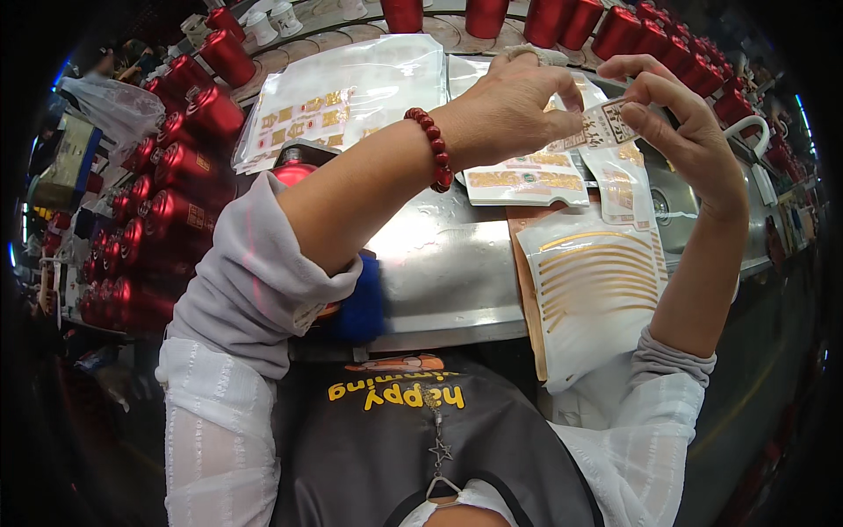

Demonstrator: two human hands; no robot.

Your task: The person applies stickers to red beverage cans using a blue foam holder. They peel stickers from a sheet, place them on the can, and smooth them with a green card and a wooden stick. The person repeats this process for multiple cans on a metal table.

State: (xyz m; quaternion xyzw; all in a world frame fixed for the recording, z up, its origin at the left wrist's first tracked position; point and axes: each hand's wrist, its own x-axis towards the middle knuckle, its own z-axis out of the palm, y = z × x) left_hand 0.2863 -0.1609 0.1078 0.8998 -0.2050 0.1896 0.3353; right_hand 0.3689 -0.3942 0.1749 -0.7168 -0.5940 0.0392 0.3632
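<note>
Both my hands are raised over the far right part of the metal worktop. Between them is a small decal (606,125) with brown and gold print on a pale backing. My left hand (516,107), below a red bead bracelet (436,149), pinches the decal's left side. On its right side, my right hand (680,132) grips it between thumb and bent fingers. Beneath lie a stack of gold-printed decal sheets (527,182) and a narrower decal strip (622,189). Nearer me rests a sheet with curved gold stripes (606,285).
Large decal sheets (378,79) lie at the back left. Red metal canisters (189,176) crowd the left side, and more red canisters (544,22) line the far curved conveyor. A blue cloth (360,307) sits at the worktop's front edge (457,334). A white handle (746,127) rises at right.
</note>
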